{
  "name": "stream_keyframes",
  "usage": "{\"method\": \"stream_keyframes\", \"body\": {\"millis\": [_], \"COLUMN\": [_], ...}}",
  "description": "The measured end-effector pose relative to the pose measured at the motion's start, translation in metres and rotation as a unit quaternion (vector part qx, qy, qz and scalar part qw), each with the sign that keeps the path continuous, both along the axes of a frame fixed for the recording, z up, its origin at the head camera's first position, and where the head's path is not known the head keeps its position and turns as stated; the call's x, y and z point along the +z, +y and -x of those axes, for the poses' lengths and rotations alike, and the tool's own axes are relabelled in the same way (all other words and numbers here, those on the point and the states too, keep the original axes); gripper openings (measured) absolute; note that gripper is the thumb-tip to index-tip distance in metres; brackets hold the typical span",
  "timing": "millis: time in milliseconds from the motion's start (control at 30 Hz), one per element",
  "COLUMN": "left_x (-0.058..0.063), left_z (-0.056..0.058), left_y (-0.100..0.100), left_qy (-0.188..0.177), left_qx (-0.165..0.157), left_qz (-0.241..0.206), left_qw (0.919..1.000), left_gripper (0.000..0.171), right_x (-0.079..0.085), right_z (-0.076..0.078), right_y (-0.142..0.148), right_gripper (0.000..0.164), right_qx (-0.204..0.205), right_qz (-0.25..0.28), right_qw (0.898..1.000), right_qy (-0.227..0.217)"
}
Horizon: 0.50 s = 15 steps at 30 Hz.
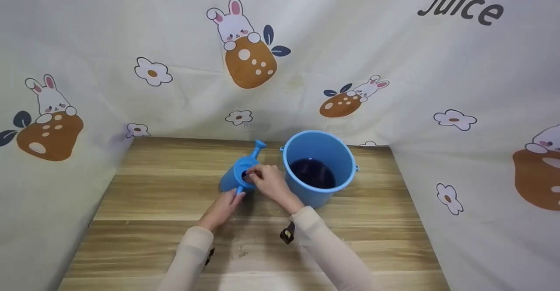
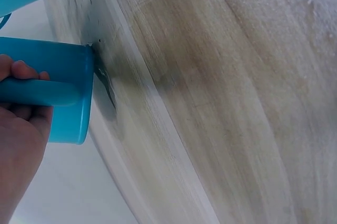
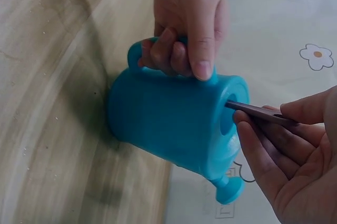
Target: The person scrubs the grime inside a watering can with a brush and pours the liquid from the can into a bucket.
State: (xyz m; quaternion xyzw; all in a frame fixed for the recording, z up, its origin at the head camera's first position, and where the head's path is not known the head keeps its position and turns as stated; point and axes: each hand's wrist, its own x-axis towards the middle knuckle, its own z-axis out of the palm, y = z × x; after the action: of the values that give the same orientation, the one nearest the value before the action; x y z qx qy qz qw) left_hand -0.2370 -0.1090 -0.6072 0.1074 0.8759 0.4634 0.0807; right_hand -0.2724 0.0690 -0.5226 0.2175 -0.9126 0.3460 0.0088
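On the tabletop (image 1: 166, 238), the blue bucket (image 1: 313, 199), cut off in my left-wrist view, holds dark liquid (image 1: 313, 173) of unclear depth. Left of it is the blue watering can (image 3: 163, 113), inside mostly hidden; my left grip (image 3: 189, 29) wraps its handle. Between thumb and fingers, my right grip (image 3: 295, 150) pinches a slim dark strip (image 3: 260, 112), tip at the can's opening; whether it enters, I cannot tell.

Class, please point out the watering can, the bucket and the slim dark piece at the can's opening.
Blue watering can (image 3: 160, 111), right wrist view: middle of its side.
Blue bucket (image 1: 321, 146), head view: inner wall.
Slim dark piece (image 3: 254, 110), right wrist view: its exposed length.
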Motion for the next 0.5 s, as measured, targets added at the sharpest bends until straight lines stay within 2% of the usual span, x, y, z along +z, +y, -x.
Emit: {"method": "stream_keyframes", "body": {"millis": [200, 400, 500], "left_x": [0.0007, -0.0009, -0.0013], "left_z": [-0.0011, -0.0006, -0.0003], "left_y": [-0.0002, -0.0005, -0.0002], "left_qy": [0.003, 0.030, 0.030], "left_qx": [0.000, -0.005, -0.006], "left_qz": [-0.003, 0.004, 0.004], "left_qw": [1.0000, 0.9995, 0.9995], "left_gripper": [0.027, 0.027, 0.028], "right_x": [-0.0015, -0.0029, -0.0038], "right_z": [0.0006, 0.0007, 0.0001], "right_y": [-0.0020, -0.0018, -0.0006], "right_gripper": [0.018, 0.017, 0.017], "right_qx": [0.008, 0.012, 0.012], "right_qz": [0.039, 0.082, 0.093], "right_qw": [0.999, 0.994, 0.993], "right_qy": [-0.032, -0.066, -0.072]}}
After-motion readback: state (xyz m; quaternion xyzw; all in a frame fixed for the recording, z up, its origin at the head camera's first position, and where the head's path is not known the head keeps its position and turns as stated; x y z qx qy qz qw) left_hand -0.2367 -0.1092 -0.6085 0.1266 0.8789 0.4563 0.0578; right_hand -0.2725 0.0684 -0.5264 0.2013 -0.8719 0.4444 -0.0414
